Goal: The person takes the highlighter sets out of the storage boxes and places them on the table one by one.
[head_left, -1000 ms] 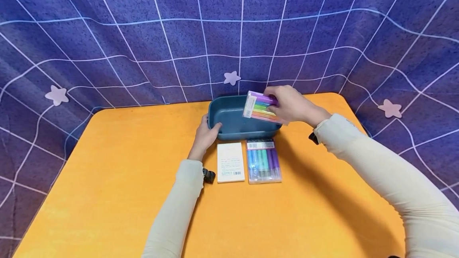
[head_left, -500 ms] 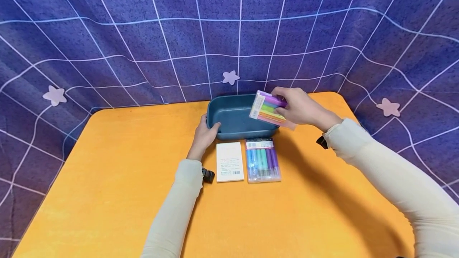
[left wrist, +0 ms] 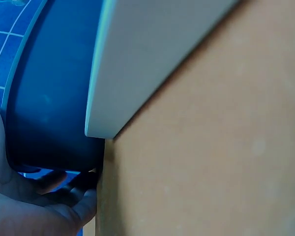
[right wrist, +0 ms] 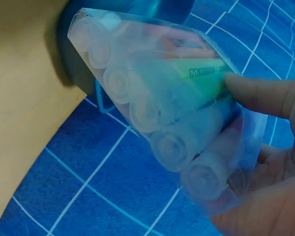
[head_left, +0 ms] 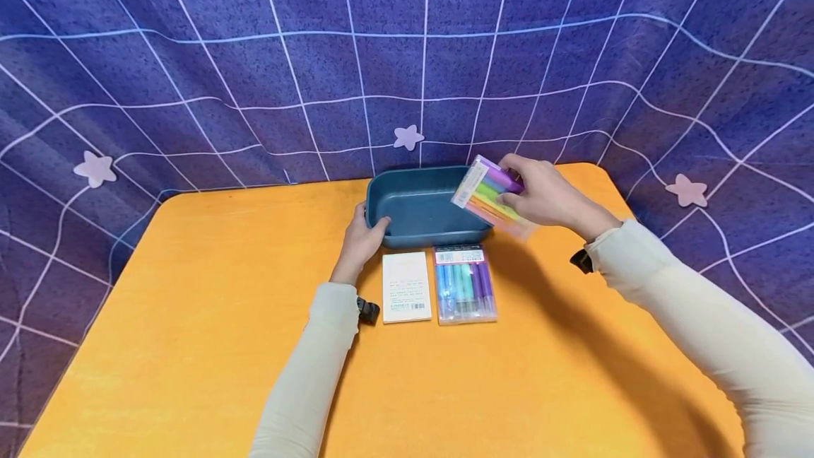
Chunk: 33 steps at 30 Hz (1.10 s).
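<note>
A dark teal tray [head_left: 407, 207] stands at the far middle of the orange table [head_left: 191, 316]. My left hand [head_left: 364, 235] grips its near left corner, thumb on the rim; the left wrist view shows the tray wall [left wrist: 49, 98] in my left hand [left wrist: 34, 206]. My right hand [head_left: 540, 196] holds a clear pack of coloured markers [head_left: 492, 196] tilted in the air over the tray's right end. In the right wrist view, fingers [right wrist: 265, 93] pinch the marker pack [right wrist: 172, 123]. A second marker pack [head_left: 464, 283] and a white notepad [head_left: 406, 287] lie flat just in front of the tray.
A blue cloth [head_left: 407, 55] with a white grid and pale stars hangs behind and around the table. Bare orange tabletop spreads to the left, the right and the near side. The table's rounded far corners lie close to the cloth.
My right hand has carried the marker pack to the right, from over the tray's middle-right toward its right end, and tilted it more. The left hand has stayed on the tray.
</note>
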### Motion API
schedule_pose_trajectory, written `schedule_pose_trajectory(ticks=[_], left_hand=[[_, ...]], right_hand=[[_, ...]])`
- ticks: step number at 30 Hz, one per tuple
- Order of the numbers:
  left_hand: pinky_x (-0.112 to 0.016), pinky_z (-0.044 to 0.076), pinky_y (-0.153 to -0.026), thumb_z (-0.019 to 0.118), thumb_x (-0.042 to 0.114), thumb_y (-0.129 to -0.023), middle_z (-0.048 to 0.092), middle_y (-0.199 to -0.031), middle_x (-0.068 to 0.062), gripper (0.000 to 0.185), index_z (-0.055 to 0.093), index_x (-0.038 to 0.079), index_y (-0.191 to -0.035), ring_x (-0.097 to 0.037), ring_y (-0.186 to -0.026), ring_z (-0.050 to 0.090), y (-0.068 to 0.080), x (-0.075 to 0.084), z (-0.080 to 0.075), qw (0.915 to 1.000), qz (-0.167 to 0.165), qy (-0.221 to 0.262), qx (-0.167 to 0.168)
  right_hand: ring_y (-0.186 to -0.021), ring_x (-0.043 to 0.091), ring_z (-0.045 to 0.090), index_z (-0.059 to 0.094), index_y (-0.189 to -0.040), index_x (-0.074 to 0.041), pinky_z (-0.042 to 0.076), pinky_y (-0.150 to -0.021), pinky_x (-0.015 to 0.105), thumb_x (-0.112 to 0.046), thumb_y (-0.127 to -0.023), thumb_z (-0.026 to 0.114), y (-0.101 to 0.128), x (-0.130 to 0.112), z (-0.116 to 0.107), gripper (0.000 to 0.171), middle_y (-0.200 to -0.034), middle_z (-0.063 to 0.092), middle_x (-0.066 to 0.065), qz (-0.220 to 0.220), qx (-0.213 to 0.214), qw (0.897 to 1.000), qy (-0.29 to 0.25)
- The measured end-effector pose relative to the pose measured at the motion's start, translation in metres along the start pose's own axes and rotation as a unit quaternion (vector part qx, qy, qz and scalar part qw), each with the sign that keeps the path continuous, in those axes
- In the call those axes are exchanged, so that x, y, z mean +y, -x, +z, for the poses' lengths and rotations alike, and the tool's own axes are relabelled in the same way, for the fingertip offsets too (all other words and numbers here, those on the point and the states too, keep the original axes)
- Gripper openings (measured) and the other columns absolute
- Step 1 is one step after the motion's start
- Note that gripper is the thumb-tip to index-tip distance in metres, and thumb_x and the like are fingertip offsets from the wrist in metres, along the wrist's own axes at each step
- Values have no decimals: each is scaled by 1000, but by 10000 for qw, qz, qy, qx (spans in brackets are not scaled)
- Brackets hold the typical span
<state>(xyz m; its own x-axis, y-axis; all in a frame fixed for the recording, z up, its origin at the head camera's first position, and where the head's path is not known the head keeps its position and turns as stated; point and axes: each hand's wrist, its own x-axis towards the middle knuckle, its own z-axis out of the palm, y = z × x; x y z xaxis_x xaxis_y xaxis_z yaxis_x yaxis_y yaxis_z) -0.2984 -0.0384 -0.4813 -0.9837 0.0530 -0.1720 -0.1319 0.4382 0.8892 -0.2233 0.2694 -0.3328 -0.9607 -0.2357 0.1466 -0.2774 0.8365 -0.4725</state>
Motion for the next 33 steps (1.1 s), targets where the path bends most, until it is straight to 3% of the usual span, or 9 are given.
schedule_pose_trajectory(ticks=[10,18,33], left_hand=[[-58,33,-120,54,37,-101,35,-163,-12,69,22,19,-159,-35,-147,38,1,-2,0,10000,-62,11,-39],[-59,32,-120,54,38,-101,33,-164,-12,70,21,19,-160,-35,-148,37,2,-3,0,10000,-81,15,-48],[-58,34,-120,54,37,-101,35,-163,-13,69,22,19,-160,-35,-147,38,0,-1,-1,9999,-48,43,-89]], right_hand=[[-79,25,62,59,-108,-5,46,-69,32,-12,-89,71,11,12,2,24,-91,69,15,337,43,9990,-289],[-80,25,59,60,-111,-3,45,-70,31,-11,-87,72,20,19,12,28,-92,66,15,456,61,9971,-607],[-86,26,61,55,-111,-1,49,-69,26,-13,-88,71,35,33,22,31,-101,65,20,1322,395,9839,-1139]])
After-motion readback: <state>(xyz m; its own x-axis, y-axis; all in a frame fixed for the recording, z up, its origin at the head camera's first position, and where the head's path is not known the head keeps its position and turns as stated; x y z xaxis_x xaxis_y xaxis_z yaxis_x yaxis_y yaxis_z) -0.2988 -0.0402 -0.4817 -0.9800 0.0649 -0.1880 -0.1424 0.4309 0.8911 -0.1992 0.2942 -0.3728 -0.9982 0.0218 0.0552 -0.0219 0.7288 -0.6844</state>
